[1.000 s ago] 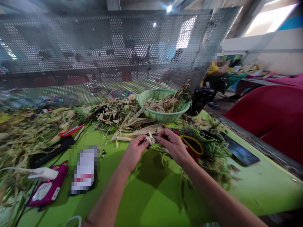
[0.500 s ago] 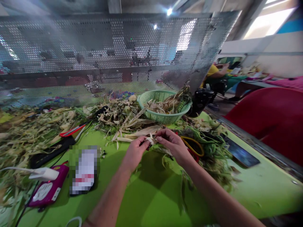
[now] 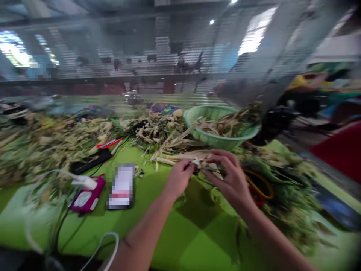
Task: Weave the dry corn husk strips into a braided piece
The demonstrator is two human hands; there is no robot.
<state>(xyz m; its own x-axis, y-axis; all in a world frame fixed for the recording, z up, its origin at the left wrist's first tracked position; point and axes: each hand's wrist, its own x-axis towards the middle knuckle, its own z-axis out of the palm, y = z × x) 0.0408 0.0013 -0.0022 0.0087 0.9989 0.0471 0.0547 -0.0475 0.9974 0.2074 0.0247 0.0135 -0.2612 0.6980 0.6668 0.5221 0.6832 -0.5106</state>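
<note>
My left hand (image 3: pixel 179 180) is closed, its thumb and forefinger pinching a small pale husk strip (image 3: pixel 196 162) that looks knotted or folded. Just right of the strip is my right hand (image 3: pixel 232 180), fingers curved and the thumb held apart from them. Its fingertips are close to the strip, but blur hides whether they touch it. Behind both hands, long dry corn husks (image 3: pixel 180 155) lie on the green table (image 3: pixel 169 241).
A green plastic basket (image 3: pixel 222 140) of dried husks stands behind my hands. Leafy stalks and a yellow ring (image 3: pixel 263 180) lie at right. At left are a phone (image 3: pixel 122 186), a purple power bank (image 3: pixel 88 197), a red cutter (image 3: pixel 108 143) and heaped husks (image 3: pixel 56 139). A perforated screen (image 3: pixel 113 86) rises behind.
The view has swung left, so everything sits further right in it. My right thumb and fingers have spread apart at the strip. My left hand keeps its pinch.
</note>
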